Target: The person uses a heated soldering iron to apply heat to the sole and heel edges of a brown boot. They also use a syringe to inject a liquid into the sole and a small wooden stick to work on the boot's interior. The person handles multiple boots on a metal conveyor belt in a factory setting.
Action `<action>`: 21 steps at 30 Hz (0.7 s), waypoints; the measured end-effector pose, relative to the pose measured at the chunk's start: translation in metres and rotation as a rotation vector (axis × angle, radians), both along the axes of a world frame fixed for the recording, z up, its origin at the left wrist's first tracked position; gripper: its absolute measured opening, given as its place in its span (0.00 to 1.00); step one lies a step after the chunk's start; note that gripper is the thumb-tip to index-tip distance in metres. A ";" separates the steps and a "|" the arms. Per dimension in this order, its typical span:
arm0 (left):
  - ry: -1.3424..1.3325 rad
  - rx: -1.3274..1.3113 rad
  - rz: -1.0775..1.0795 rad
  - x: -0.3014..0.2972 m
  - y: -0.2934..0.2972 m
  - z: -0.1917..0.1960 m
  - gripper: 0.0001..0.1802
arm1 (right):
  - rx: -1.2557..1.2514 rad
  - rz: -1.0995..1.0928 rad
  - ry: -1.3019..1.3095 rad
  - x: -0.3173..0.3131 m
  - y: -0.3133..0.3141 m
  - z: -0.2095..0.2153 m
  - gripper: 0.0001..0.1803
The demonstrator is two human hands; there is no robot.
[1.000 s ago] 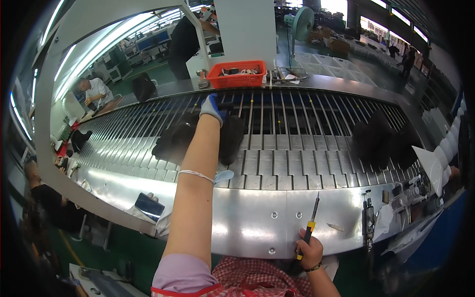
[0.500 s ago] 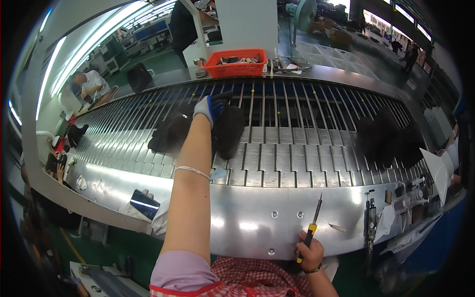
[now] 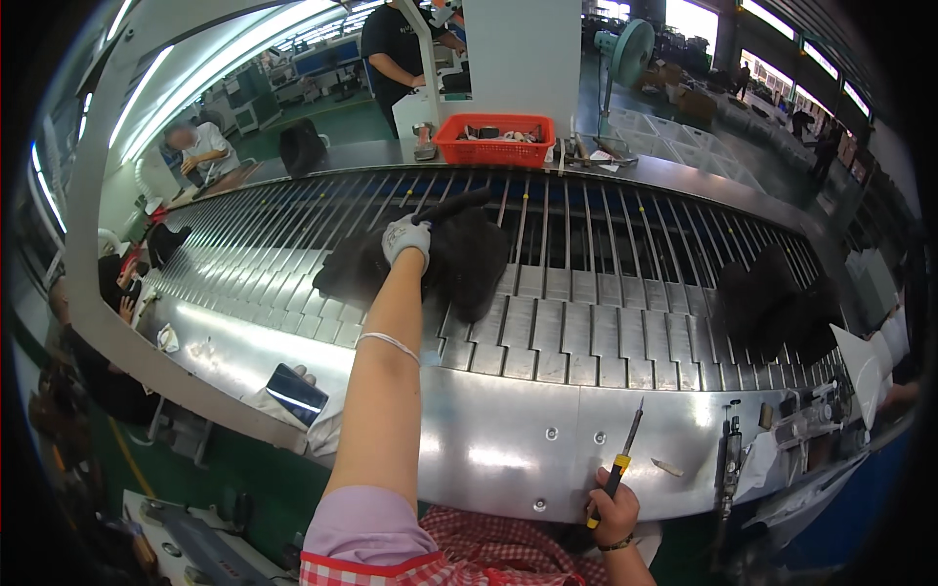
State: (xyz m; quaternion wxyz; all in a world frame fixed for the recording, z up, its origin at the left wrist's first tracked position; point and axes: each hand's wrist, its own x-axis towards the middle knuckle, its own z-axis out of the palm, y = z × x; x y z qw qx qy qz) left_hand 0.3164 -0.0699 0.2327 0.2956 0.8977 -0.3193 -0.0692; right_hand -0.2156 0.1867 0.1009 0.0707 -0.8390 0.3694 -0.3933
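Gloved fingers of the left hand (image 3: 406, 241) are bent at the upper left edge of a black, rounded, soft-looking piece (image 3: 471, 269); whether they are clamped on it or only resting there, I cannot tell. Bare fingers of the right hand (image 3: 616, 512) are wrapped around the yellow-and-black handle of a slim tool with a pointed metal tip (image 3: 619, 463), aimed up and away from the body.

Handling the black piece well probably calls for a firm hold on its edge, an even lift or turn so that it does not drag across the slats, and a pointed tip kept clear of both the piece and the outstretched left forearm.

The piece lies on a conveyor of silver metal slats and rods (image 3: 547, 337), just right of the gloved fingers and below them in view, its narrow upper part running up and right from them. Another dark piece (image 3: 347, 269) lies to their left. The right fingers are well apart from both, over the near edge of the shiny metal worktop (image 3: 498, 410).
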 end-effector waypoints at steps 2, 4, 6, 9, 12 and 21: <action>-0.036 -0.232 0.107 0.003 -0.001 0.000 0.21 | -0.004 -0.001 -0.005 0.002 0.001 0.002 0.14; 0.016 -0.525 0.022 0.008 -0.005 0.008 0.20 | -0.024 -0.006 0.019 0.003 0.002 0.003 0.13; 0.048 -0.871 -0.136 0.009 -0.017 0.022 0.20 | -0.024 0.003 0.036 0.003 0.004 0.004 0.12; 0.447 -1.101 -0.273 -0.001 -0.039 0.044 0.18 | 0.009 -0.006 0.068 -0.001 0.003 0.004 0.11; 0.762 -1.181 -0.430 -0.019 -0.037 0.067 0.15 | -0.015 0.001 0.037 -0.003 0.003 0.002 0.12; 0.914 -1.271 -0.668 -0.058 0.053 0.150 0.12 | -0.006 -0.057 -0.014 0.000 0.007 -0.001 0.13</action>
